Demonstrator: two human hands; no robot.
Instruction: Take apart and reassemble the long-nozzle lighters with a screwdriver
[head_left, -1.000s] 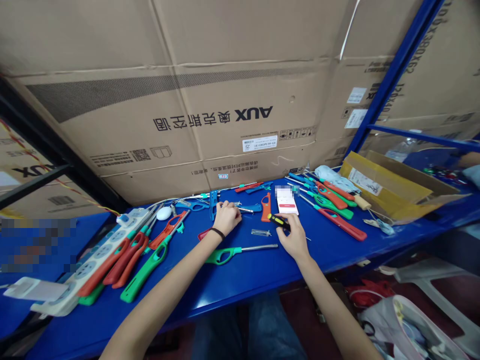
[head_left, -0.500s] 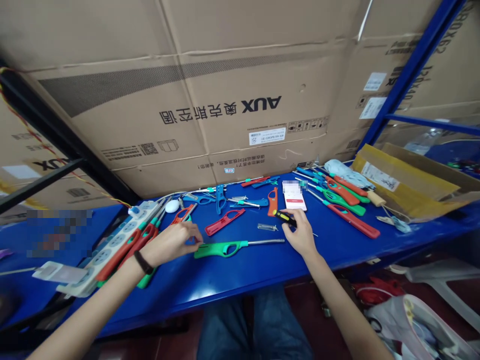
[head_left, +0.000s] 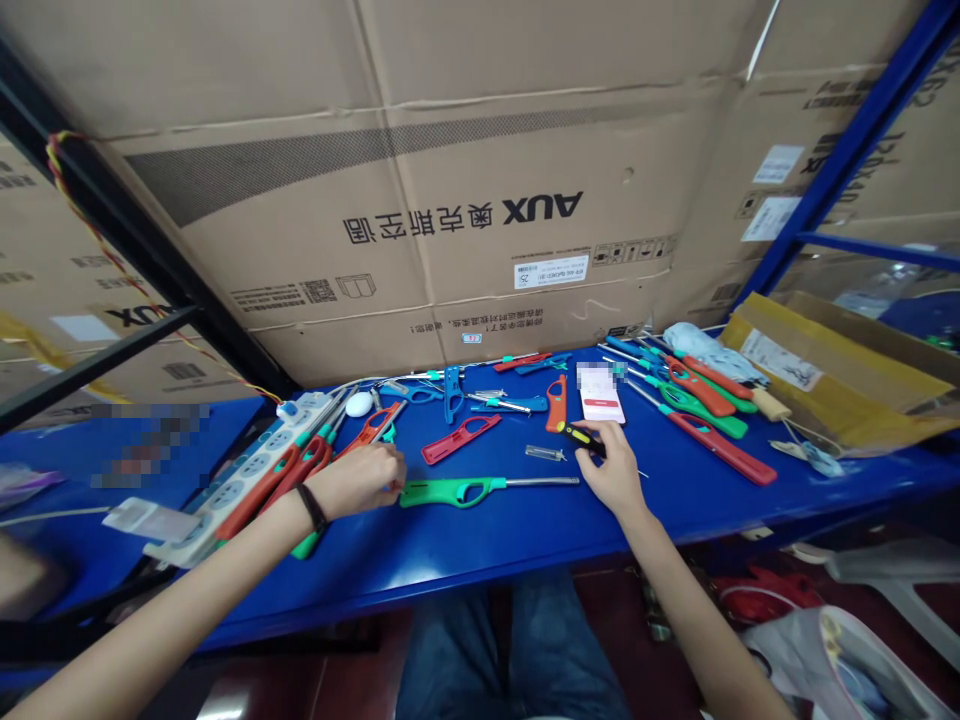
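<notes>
My right hand (head_left: 613, 470) is closed around the black and yellow handle of a screwdriver (head_left: 581, 438). Its thin shaft sticks out to the right, below the hand. A green long-nosed gas lighter (head_left: 442, 492) lies on the blue table, its metal tube pointing right. By the lighter's handle end is my left hand (head_left: 367, 482), fingers curled in with the knuckles up. What those fingers hold, if anything, is hidden. A small clear part (head_left: 544, 453) lies left of the right hand, and a red handle shell (head_left: 461, 438) lies behind the green lighter.
Several lighters lie right, including a red one (head_left: 724, 447); more rest on a white power strip (head_left: 247, 470) at left. A phone (head_left: 600, 392) and an orange handle shell (head_left: 556, 403) lie behind the right hand. A yellow-taped carton (head_left: 840, 385) stands right; cardboard (head_left: 465, 150) closes the back.
My left hand's fingers have curled in more, and it has drawn slightly left of the green lighter. The right hand keeps its screwdriver. The view has shifted a little. A blurred shape shows at lower left.
</notes>
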